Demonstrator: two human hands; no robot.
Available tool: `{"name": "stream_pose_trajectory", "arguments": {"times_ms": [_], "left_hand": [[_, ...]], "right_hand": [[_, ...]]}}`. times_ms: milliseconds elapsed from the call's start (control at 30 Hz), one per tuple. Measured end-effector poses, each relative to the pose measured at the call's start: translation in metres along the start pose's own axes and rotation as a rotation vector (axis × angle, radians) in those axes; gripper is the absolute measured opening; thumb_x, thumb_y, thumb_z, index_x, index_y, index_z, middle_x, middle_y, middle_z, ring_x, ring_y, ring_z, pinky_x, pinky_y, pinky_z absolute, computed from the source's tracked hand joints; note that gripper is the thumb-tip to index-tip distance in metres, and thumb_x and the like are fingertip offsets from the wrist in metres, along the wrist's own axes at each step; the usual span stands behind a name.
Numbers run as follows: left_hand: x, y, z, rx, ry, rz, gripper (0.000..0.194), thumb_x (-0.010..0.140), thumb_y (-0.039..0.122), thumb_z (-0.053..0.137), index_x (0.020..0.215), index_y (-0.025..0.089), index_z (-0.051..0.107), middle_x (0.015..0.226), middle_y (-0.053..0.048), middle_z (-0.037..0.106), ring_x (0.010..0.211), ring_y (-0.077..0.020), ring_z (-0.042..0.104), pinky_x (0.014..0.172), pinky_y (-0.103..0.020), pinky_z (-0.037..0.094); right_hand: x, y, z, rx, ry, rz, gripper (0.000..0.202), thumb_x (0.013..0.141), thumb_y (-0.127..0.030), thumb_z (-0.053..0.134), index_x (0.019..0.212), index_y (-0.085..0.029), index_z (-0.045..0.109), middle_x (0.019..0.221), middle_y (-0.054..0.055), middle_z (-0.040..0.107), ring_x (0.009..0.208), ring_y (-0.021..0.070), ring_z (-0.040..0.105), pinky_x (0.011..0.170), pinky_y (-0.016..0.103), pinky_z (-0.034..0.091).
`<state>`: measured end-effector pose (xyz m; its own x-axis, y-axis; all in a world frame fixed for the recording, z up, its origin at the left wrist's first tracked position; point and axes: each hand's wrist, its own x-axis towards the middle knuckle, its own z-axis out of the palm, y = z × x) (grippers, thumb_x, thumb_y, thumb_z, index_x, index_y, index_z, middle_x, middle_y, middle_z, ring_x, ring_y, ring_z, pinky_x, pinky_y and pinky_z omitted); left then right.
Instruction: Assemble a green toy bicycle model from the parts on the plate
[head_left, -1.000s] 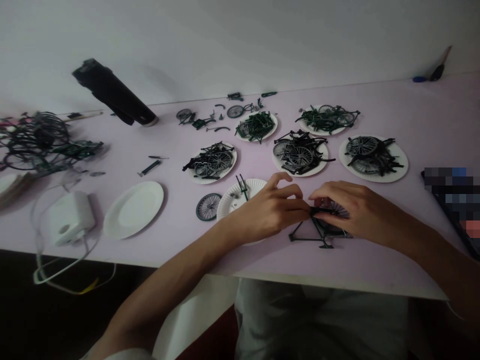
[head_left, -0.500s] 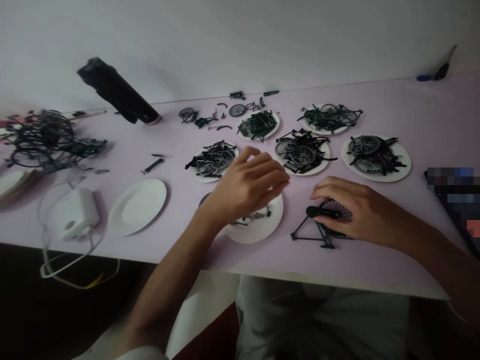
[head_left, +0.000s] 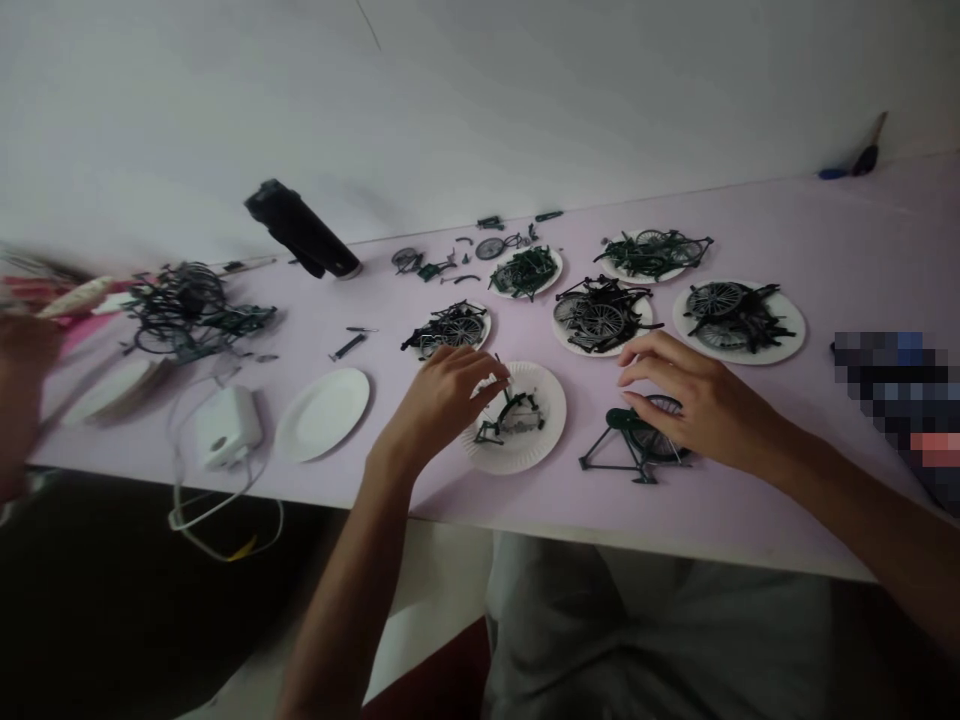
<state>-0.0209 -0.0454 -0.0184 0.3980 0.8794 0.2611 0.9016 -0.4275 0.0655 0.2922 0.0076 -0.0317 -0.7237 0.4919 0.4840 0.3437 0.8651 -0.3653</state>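
My left hand point(head_left: 450, 395) reaches over the near edge of a white paper plate point(head_left: 551, 440). Its fingertips are pinched together by a thin dark piece, too small to name. Small dark green bicycle parts point(head_left: 517, 412) and silvery bits lie on that plate. To the right, my right hand point(head_left: 697, 410) hovers with fingers curved and apart, the thumb by a partly built miniature bicycle point(head_left: 622, 450). This bicycle lies on the table with a dark green frame and one spoked wheel point(head_left: 661, 432), partly covered by the hand.
Several plates of bicycle parts, such as a plate of wheels point(head_left: 787, 345), stand behind. Left are a bare plate point(head_left: 322, 415), a white adapter point(head_left: 229, 425) with cable, a bicycle pile point(head_left: 187, 310) and a black cylinder point(head_left: 304, 230). Another person's blurred arm point(head_left: 22, 400) shows far left.
The view has shifted, showing more of the left side, where another person's arm appears. My left hand has lowered to the plate and closed its fingertips. My right hand's fingers remain apart near the bicycle.
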Motion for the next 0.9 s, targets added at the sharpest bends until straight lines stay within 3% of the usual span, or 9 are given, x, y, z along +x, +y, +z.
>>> {"name": "stream_pose_trajectory", "arguments": {"times_ms": [133, 400, 567, 700, 800, 900], "left_hand": [[-0.007, 0.008, 0.005, -0.002, -0.020, -0.080, 0.011, 0.098, 0.022, 0.057, 0.097, 0.018, 0.067, 0.099, -0.006, 0.074, 0.092, -0.0220, 0.066, 0.087, -0.037, 0.046], [0.024, 0.038, 0.006, 0.053, -0.102, -0.180, 0.008, 0.095, 0.024, 0.061, 0.093, 0.018, 0.066, 0.091, -0.005, 0.074, 0.081, -0.0207, 0.067, 0.085, -0.038, 0.045], [0.032, 0.055, 0.012, 0.165, -0.160, -0.209, 0.004, 0.089, 0.015, 0.065, 0.090, 0.016, 0.061, 0.087, -0.008, 0.073, 0.085, -0.0253, 0.067, 0.086, -0.039, 0.043], [0.036, 0.063, 0.019, 0.226, -0.176, -0.231, 0.013, 0.091, 0.005, 0.051, 0.087, 0.015, 0.058, 0.081, -0.010, 0.070, 0.082, -0.0269, 0.067, 0.084, -0.041, 0.042], [0.041, 0.065, 0.021, 0.221, -0.198, -0.225, 0.025, 0.091, -0.001, 0.040, 0.084, 0.015, 0.058, 0.077, -0.010, 0.068, 0.076, -0.0261, 0.067, 0.082, -0.042, 0.043], [0.048, 0.063, 0.015, 0.164, -0.240, -0.194, 0.023, 0.089, -0.001, 0.044, 0.091, 0.013, 0.062, 0.081, -0.010, 0.070, 0.076, -0.0244, 0.067, 0.082, -0.040, 0.045]], "right_hand": [[0.000, -0.001, 0.000, 0.002, 0.007, -0.011, 0.010, 0.097, -0.018, 0.052, 0.101, -0.018, 0.062, 0.116, 0.013, 0.062, 0.098, 0.0225, 0.067, 0.078, 0.035, 0.055], [0.001, 0.016, -0.007, -0.103, 0.095, 0.031, 0.010, 0.097, -0.018, 0.051, 0.101, -0.019, 0.060, 0.100, 0.009, 0.068, 0.092, 0.0223, 0.066, 0.079, 0.035, 0.052], [-0.001, 0.031, -0.011, -0.205, -0.030, 0.113, 0.017, 0.095, -0.016, 0.054, 0.107, -0.019, 0.064, 0.100, 0.009, 0.072, 0.087, 0.0225, 0.067, 0.073, 0.034, 0.049], [-0.002, 0.034, -0.011, -0.281, -0.129, 0.161, 0.018, 0.092, -0.014, 0.057, 0.107, -0.016, 0.066, 0.101, 0.012, 0.073, 0.089, 0.0253, 0.067, 0.073, 0.035, 0.048], [-0.004, 0.037, -0.008, -0.293, -0.147, 0.172, 0.017, 0.092, -0.011, 0.054, 0.102, -0.016, 0.066, 0.099, 0.011, 0.074, 0.086, 0.0239, 0.067, 0.071, 0.034, 0.047], [-0.005, 0.038, -0.007, -0.294, -0.144, 0.174, 0.019, 0.090, -0.008, 0.054, 0.101, -0.017, 0.066, 0.099, 0.009, 0.074, 0.086, 0.0224, 0.068, 0.071, 0.032, 0.048]]}}
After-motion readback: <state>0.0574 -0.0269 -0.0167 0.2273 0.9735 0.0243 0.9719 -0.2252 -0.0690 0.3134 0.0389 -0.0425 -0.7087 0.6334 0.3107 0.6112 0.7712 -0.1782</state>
